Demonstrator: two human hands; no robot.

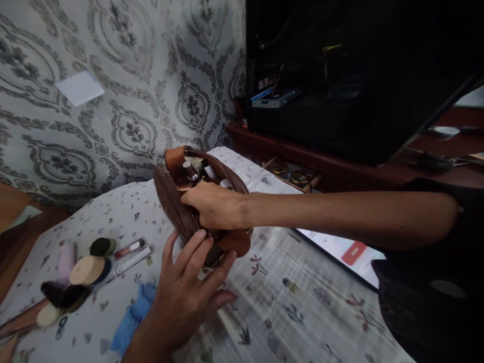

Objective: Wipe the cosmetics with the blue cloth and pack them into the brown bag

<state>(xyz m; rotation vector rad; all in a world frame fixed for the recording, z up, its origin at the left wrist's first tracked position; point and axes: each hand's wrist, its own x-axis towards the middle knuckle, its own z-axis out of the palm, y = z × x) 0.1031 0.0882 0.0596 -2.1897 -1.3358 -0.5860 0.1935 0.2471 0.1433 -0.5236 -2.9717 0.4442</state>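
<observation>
A brown zip-up pouch [172, 199] stands unzipped on the patterned cloth, with a silver-capped bottle [191, 170] and other small cosmetics inside. My right hand [217, 204] reaches down into its opening, fingers curled; the fingertips and whatever they hold are hidden. Against the pouch's near side rests my left hand [194, 280], its fingers spread and touching the rim, the thumb apart. To the left lie a round compact [87, 270], a dark round lid [101, 246], a lip gloss tube [129, 248], a white tube [133, 260] and a pink bottle [67, 259].
A crumpled blue cloth [134, 315] lies left of my left forearm. Under my right forearm is a lit tablet-like screen [340, 252]. A large black screen [355, 75] stands at the back right, beside a tray of bangles [293, 174]. A patterned wall [132, 101] rises behind.
</observation>
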